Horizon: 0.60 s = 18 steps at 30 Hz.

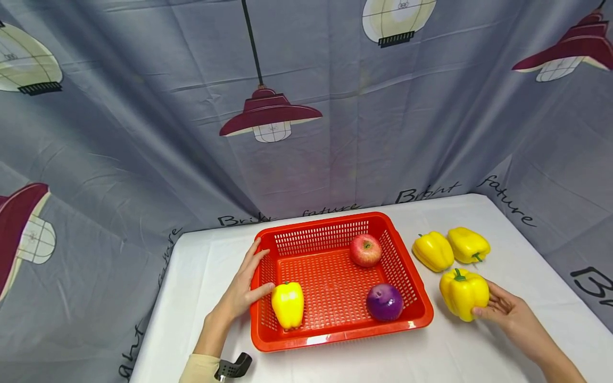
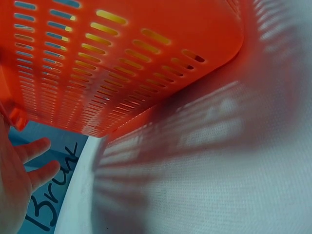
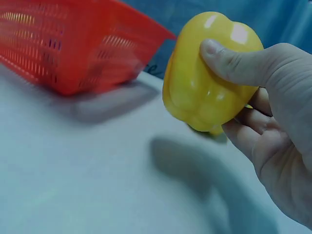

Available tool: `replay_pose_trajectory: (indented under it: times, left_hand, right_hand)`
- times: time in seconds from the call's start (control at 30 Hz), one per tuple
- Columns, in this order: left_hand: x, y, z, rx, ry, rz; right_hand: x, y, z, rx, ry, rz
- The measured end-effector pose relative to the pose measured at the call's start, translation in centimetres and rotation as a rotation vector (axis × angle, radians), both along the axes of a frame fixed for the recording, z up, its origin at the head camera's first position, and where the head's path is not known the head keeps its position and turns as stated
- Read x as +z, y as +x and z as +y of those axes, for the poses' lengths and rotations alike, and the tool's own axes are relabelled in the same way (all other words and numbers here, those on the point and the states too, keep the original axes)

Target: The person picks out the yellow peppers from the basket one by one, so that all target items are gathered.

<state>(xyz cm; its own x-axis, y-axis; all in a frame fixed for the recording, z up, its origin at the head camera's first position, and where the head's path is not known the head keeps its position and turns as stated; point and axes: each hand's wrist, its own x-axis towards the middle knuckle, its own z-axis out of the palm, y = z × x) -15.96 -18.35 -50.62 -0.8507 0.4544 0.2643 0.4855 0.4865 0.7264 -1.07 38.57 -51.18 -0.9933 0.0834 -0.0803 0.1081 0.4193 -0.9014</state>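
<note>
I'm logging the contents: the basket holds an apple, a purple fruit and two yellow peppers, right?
Two is wrong: the head view shows just one yellow pepper in the basket. The apple and purple fruit are right.

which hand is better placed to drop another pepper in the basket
Right, most likely: the right hand grips a raised yellow pepper just right of the red basket. The left hand holds no pepper and sits at the basket's left side.

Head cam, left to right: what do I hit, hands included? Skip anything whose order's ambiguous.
Left hand, yellow pepper in basket, red apple, held yellow pepper, right hand.
</note>
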Motion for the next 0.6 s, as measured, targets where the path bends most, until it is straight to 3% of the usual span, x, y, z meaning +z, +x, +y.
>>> replay_pose_trajectory:
  times: [0.17,0.6]
  left_hand:
    - [-0.08,-0.01,0.01,0.006,0.015,-0.004]
    - [-0.09,0.05,0.03,0.002,0.032,-0.007]
  right_hand:
    - [-0.53,0.07,0.01,-0.019,0.071,-0.101]
    - [-1.07,-0.47,0.02,-0.033,0.167,-0.236]
